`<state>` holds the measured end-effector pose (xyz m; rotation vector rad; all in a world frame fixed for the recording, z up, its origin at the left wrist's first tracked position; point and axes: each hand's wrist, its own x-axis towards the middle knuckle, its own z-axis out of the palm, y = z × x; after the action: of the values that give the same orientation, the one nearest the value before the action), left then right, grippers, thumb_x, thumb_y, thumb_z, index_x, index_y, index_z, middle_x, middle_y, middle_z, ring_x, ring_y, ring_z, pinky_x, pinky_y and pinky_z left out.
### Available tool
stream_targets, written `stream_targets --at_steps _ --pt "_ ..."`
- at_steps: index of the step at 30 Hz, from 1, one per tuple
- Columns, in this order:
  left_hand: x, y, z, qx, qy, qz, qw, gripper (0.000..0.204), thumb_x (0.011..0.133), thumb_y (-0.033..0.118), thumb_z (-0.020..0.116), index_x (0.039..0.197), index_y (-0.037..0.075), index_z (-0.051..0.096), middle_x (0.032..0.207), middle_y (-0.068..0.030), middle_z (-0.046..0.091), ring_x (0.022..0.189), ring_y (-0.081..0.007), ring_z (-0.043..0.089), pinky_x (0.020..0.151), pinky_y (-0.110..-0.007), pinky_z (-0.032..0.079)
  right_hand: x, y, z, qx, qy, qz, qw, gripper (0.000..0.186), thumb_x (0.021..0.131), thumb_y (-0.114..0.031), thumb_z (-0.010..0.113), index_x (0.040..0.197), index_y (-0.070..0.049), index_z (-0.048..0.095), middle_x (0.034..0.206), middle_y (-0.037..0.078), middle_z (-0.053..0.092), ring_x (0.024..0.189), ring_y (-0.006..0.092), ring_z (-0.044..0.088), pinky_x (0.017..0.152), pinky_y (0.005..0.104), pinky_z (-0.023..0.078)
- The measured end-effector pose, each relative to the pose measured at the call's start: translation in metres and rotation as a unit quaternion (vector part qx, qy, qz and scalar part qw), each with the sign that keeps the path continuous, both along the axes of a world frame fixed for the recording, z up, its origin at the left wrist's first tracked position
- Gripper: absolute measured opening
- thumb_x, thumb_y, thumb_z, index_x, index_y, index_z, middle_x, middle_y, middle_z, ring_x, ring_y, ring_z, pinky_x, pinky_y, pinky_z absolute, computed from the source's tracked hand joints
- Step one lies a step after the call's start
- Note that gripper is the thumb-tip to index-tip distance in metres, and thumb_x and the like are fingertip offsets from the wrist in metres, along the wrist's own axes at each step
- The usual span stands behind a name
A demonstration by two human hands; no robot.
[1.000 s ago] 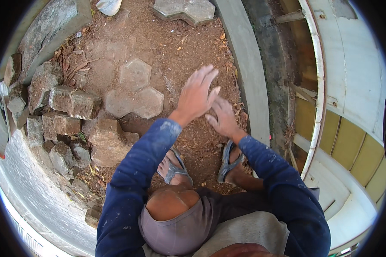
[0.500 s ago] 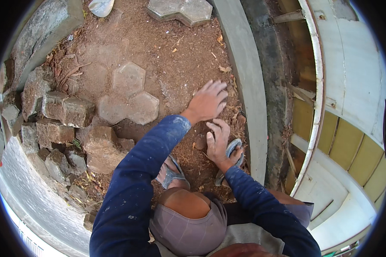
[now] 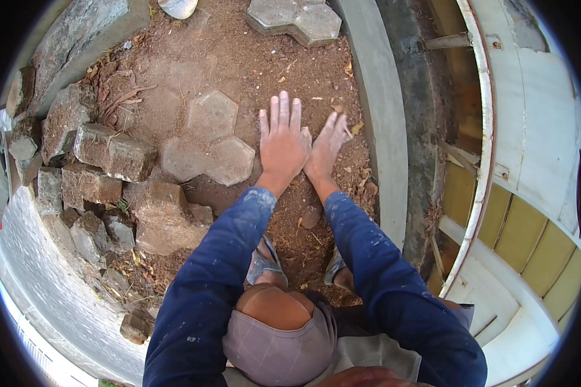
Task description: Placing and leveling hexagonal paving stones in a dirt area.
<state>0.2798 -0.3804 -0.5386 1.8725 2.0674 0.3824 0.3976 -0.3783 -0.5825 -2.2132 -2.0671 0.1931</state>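
My left hand (image 3: 284,145) is held palm down over the reddish-brown dirt (image 3: 281,71), fingers stretched and slightly apart. My right hand (image 3: 325,147) is just to its right, fingers extended, a little blurred, with a dry leaf (image 3: 357,128) near the fingertips; both hands are open. Whether they press on the soil or hover just above it I cannot tell. To their left, dusty hexagonal pavers (image 3: 212,115) lie low in the dirt. My sandalled feet (image 3: 266,264) are partly hidden behind my forearms.
Broken concrete blocks (image 3: 116,153) are piled at the left beside a large slab (image 3: 87,35). Joined pavers (image 3: 294,19) lie at the top. A concrete curb (image 3: 384,142) runs along the right, with a dark channel and a pale metal structure (image 3: 536,97) beyond.
My left hand has straightened its fingers, now pointing away from me. My right hand has moved forward from near my foot, its fingers stretched out beside the left.
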Motion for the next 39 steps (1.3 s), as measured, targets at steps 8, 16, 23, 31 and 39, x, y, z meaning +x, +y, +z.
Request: stream_targets --at_steps 8,16,23,31,39 --pt "0.009 -0.116 0.002 -0.091 -0.183 0.016 0.979 0.090 0.100 0.053 0.047 0.153 -0.015 0.021 0.161 -0.0389 0.012 0.152 -0.0526 0.008 0.122 -0.062 0.008 0.045 -0.026 0.049 -0.233 0.083 0.512 0.823 0.057 0.089 -0.044 0.058 0.143 -0.027 0.059 0.165 0.003 0.031 0.154 0.0389 0.020 0.123 0.0657 0.010" --pt "0.032 -0.011 -0.021 0.030 -0.187 0.080 0.979 0.093 0.099 0.058 0.046 0.154 -0.014 0.022 0.163 -0.0363 0.012 0.154 -0.0487 0.008 0.124 -0.058 0.008 0.040 0.053 0.007 -0.015 -0.003 0.431 0.902 0.051 0.091 -0.044 0.058 0.141 -0.034 0.059 0.162 0.009 0.035 0.154 0.0379 0.019 0.124 0.0631 0.010" --pt "0.016 -0.043 -0.020 -0.032 -0.134 -0.033 0.990 0.089 0.099 0.060 0.046 0.155 -0.007 0.029 0.164 -0.0300 0.018 0.154 -0.0428 0.015 0.125 -0.055 0.011 0.044 0.001 0.017 -0.118 -0.015 0.367 0.923 0.051 0.101 -0.047 0.045 0.142 -0.020 0.060 0.164 0.019 0.026 0.153 0.0461 0.014 0.123 0.0644 0.005" --pt "0.010 -0.136 0.034 -0.070 -0.244 -0.068 0.965 0.076 0.099 0.046 0.057 0.155 0.000 0.034 0.161 -0.0339 0.022 0.151 -0.0487 0.020 0.123 -0.057 0.015 -0.035 0.061 0.005 0.016 0.089 0.229 0.969 0.067 0.098 -0.063 0.048 0.152 -0.024 0.047 0.165 0.018 0.027 0.152 0.0448 0.019 0.122 0.0669 0.007" --pt "-0.030 -0.128 0.040 0.046 -0.248 0.019 0.967 0.061 0.098 0.031 0.063 0.148 0.003 0.044 0.159 -0.0328 0.027 0.149 -0.0480 0.026 0.122 -0.058 0.020 0.026 -0.010 0.034 -0.089 0.076 0.450 0.885 0.064 0.096 -0.057 0.054 0.153 -0.029 0.046 0.164 0.012 0.032 0.152 0.0407 0.023 0.122 0.0649 0.012"
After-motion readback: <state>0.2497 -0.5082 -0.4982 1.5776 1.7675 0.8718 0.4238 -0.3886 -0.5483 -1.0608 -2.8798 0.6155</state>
